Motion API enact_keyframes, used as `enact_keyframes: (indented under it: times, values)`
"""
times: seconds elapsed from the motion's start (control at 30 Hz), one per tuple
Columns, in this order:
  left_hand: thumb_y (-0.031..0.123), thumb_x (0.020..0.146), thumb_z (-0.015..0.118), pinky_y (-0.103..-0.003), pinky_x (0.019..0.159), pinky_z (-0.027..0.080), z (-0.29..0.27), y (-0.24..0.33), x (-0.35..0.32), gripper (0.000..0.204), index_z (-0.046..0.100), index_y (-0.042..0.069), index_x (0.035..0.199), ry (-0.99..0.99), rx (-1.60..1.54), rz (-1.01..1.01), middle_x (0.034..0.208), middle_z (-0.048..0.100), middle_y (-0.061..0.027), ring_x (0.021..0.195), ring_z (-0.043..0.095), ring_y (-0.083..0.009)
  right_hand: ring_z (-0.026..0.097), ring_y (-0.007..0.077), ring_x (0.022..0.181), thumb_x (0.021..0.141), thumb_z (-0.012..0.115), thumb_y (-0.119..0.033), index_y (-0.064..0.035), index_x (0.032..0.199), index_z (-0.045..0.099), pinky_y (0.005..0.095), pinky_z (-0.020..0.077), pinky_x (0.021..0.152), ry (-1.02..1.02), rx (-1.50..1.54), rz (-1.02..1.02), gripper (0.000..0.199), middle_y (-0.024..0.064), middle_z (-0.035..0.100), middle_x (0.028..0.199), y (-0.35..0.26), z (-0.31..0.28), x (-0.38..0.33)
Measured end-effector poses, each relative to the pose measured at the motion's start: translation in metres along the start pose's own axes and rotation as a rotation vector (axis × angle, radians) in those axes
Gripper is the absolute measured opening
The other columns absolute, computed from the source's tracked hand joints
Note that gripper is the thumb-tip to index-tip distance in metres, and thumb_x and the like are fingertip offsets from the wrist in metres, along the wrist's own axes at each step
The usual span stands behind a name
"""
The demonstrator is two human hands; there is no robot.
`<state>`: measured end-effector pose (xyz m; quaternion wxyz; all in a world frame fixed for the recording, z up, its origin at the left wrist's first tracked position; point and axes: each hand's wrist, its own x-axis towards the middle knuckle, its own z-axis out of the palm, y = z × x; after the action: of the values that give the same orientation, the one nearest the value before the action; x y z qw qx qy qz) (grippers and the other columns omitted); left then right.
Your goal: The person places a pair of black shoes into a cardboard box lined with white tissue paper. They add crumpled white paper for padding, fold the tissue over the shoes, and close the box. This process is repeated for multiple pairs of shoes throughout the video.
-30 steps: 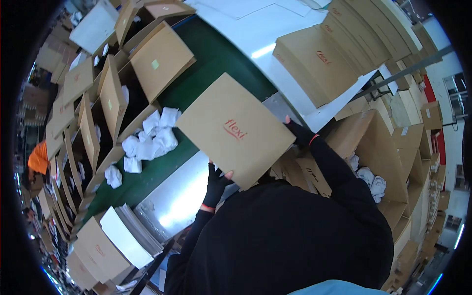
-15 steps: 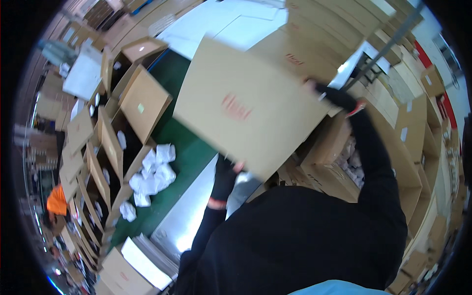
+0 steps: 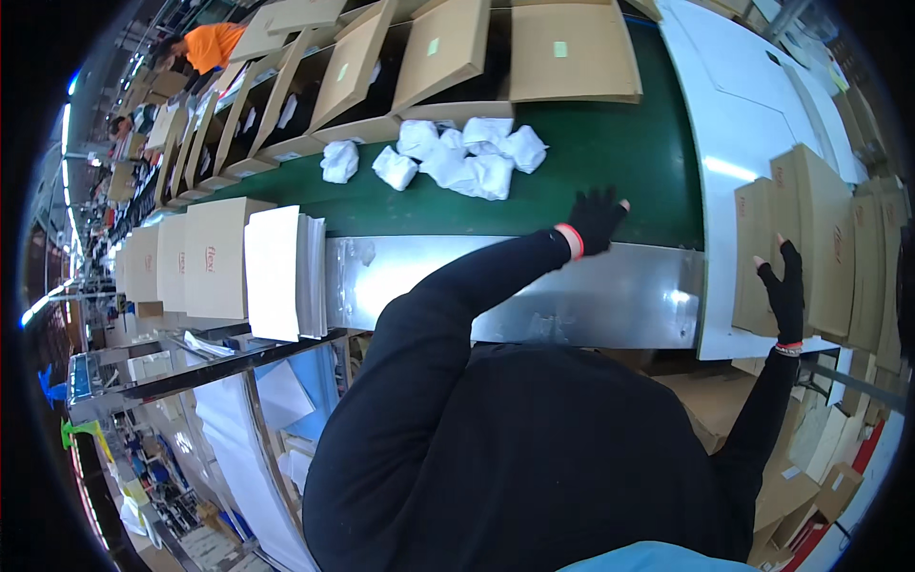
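Note:
My left hand (image 3: 598,222), in a black fingerless glove, is over the near side of the green conveyor belt (image 3: 620,133), holding nothing, its fingers spread. On that belt, to its left, lies a cluster of white paper-wrapped bundles (image 3: 467,162). My right hand (image 3: 785,291), gloved the same way, is at the flat brown cardboard boxes (image 3: 810,229) standing at the right. Its thumb and a finger are apart; whether it touches the cardboard I cannot tell.
Open cardboard boxes (image 3: 562,57) line the belt's far side. A metal ledge (image 3: 572,296) runs along the near side. To the left stand a stack of white sheets (image 3: 276,276) and closed boxes (image 3: 214,257). Far left, a person in orange (image 3: 212,46) bends over.
Both hands held a flat cardboard box before; now neither does. My view has turned, and my hands have moved apart, the left over the belt, the right beside the standing boxes.

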<state>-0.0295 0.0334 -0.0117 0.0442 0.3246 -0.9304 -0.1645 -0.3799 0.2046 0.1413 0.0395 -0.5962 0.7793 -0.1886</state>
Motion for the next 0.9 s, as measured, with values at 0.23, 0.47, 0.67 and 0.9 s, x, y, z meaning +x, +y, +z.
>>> enact_keyframes:
  times: [0.23,0.47,0.67,0.9]
  values:
    - [0.031,0.096,0.042,-0.072,0.107,0.007,0.011,-0.16,0.032,0.034,0.061,0.023,0.123,0.19,0.534,-0.257,0.146,0.038,-0.0127,0.136,0.03,-0.0394,0.042,0.039,0.129,0.076,0.077,-0.033,-0.0081,0.133,0.05,0.0466,0.0328,0.107,-0.253,0.019,-0.306,0.067,0.0221,0.049,0.133,-0.171,0.099,0.077]
    - [0.028,0.089,0.049,-0.075,0.103,0.013,-0.039,-0.273,-0.122,0.029,0.066,0.026,0.112,0.14,0.244,-0.136,0.138,0.047,-0.0154,0.135,0.034,-0.038,0.026,0.0399,0.139,0.077,0.073,-0.041,-0.0132,0.139,0.041,0.0587,0.0212,0.11,-0.176,-0.171,-0.428,0.075,0.018,0.036,0.145,-0.274,0.158,0.168]
    - [0.026,0.088,0.049,-0.071,0.102,0.019,-0.076,-0.364,-0.236,0.036,0.061,0.029,0.121,-0.107,0.431,-0.448,0.14,0.046,-0.0123,0.134,0.037,-0.0344,0.036,0.0395,0.132,0.077,0.071,-0.034,-0.0094,0.134,0.045,0.0551,0.0277,0.107,-0.256,-0.164,-0.672,0.068,0.0174,0.043,0.139,-0.381,0.24,0.226]
    - [0.019,0.072,0.069,-0.06,0.088,0.039,-0.143,-0.47,-0.28,0.046,0.06,0.026,0.117,0.143,0.653,-0.802,0.125,0.053,-0.0094,0.122,0.045,-0.032,0.058,0.0366,0.102,0.079,0.062,-0.019,-0.0084,0.122,0.056,0.0462,0.0466,0.088,-0.409,-0.095,-0.659,0.045,0.02,0.062,0.107,-0.379,0.355,0.275]
